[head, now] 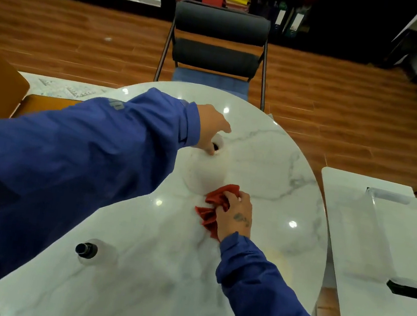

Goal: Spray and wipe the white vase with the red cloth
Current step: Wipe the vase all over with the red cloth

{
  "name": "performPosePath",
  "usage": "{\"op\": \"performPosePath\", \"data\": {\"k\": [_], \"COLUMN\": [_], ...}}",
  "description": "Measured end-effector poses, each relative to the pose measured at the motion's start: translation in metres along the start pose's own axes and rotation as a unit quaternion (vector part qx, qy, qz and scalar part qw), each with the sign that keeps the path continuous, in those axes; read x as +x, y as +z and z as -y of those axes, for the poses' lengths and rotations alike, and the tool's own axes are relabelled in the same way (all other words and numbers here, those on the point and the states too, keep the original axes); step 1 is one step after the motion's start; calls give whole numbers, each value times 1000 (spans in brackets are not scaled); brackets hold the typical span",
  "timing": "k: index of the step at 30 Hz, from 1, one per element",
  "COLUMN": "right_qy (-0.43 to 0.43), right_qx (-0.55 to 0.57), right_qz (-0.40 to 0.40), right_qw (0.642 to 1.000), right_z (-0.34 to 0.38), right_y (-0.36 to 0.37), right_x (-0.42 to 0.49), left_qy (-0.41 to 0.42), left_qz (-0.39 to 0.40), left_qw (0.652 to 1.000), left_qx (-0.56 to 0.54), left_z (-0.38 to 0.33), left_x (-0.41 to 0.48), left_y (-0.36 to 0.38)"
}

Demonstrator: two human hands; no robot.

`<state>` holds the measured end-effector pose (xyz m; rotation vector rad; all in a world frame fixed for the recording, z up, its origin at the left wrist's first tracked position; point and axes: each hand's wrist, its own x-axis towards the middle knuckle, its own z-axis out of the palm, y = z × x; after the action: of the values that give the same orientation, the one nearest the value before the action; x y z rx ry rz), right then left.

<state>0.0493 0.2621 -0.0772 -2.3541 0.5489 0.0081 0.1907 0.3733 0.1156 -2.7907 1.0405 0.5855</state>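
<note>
A white vase (204, 172) stands upright in the middle of the round white marble table (267, 165). My left hand (210, 129) grips its narrow neck at the rim, partly hiding the opening. My right hand (236, 213) holds the crumpled red cloth (215, 206) and presses it against the vase's lower right side, near the tabletop. A clear spray bottle with a black cap (87, 250) stands on the table near the front left, apart from both hands.
A dark chair (217, 42) with a blue seat stands at the table's far side. A white side table (346, 229) carrying a clear tray (404, 236) sits to the right. Wooden floor and bookshelves lie beyond.
</note>
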Motion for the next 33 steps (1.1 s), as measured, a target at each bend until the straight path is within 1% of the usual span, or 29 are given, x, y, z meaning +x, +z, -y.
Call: {"op": "performPosePath", "data": {"k": [3,4,7,9,11,12,13,15,17,18,19,21,22,23,25,27,29,31,32,33], "right_qy": [13,18,10,-35,-119,-136,-130,-76,-17,-1,-8,-101,-155,-190,-217,-194,-124,-40,-19,-17], "right_qx": [-44,-46,-11,-40,-117,-147,-170,-197,-200,-182,-173,-225,-237,-235,-221,-218,-223,-217,-215,-210], "right_qz": [-33,-20,73,85,42,18,0,-14,0,17,41,85,99,108,95,55,25,13,15,22], "right_qw": [998,999,997,995,985,980,977,977,980,983,984,965,954,947,946,955,967,975,976,977], "right_z": [-5,-3,10,15,9,5,-1,-8,-5,0,7,18,21,22,21,13,2,-3,-1,4], "right_y": [5,8,22,32,31,26,19,6,-1,-1,2,17,25,31,33,26,14,6,6,9], "right_x": [2,2,-8,-20,-26,-21,-13,3,12,12,9,-6,-15,-22,-20,-11,3,15,17,16], "left_qy": [25,25,19,16,11,5,-2,-25,-53,-66,-77,-95,-101,-106,-110,-101,-72,-34,-21,-17], "left_qz": [14,12,5,1,-7,-13,-20,-29,-33,-35,-37,-44,-48,-51,-51,-41,-39,-37,-32,-26], "left_qw": [999,999,1000,1000,1000,1000,1000,999,998,997,996,994,993,993,992,994,996,998,999,999], "left_qx": [29,28,24,21,20,19,22,25,11,2,-7,-21,-24,-23,-18,-14,-24,-38,-37,-32], "left_z": [4,5,6,5,5,6,7,10,14,16,17,17,16,15,15,17,22,25,26,27], "left_x": [0,0,1,2,1,1,0,-2,-4,-5,-6,-7,-7,-7,-7,-9,-12,-17,-18,-19], "left_y": [2,4,6,7,6,6,7,10,15,17,19,20,20,19,17,15,14,12,12,11]}}
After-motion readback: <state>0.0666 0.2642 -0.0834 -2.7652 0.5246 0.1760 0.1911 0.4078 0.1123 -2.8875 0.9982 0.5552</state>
